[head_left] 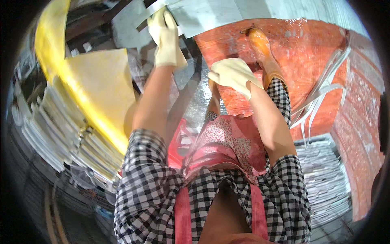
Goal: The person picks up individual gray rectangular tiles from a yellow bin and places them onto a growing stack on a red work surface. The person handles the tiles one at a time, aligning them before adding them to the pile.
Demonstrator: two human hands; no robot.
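My left hand [163,37], in a cream rubber glove, reaches to the far edge of the view. Its fingers stretch out against the edge of a pale grey flat sheet [130,26], with a gap beside the thumb. Closer to me, my right hand [233,75], gloved alike, has its fingers curled in above the orange-red wet surface [227,38]. Whatever it may hold is hidden inside the fist. Just beyond that hand is my orange rubber boot [262,46]. A pink apron [229,140] covers my lap.
Along the far side runs a long pale bluish sheet [276,12]. To the left stand a yellow curved panel [87,105] and a stack of white slats [57,126]. Clear straps [321,91] lie at the right, above a stack of thin grey sheets [325,175]. A red stool-like object [175,148] is beside me.
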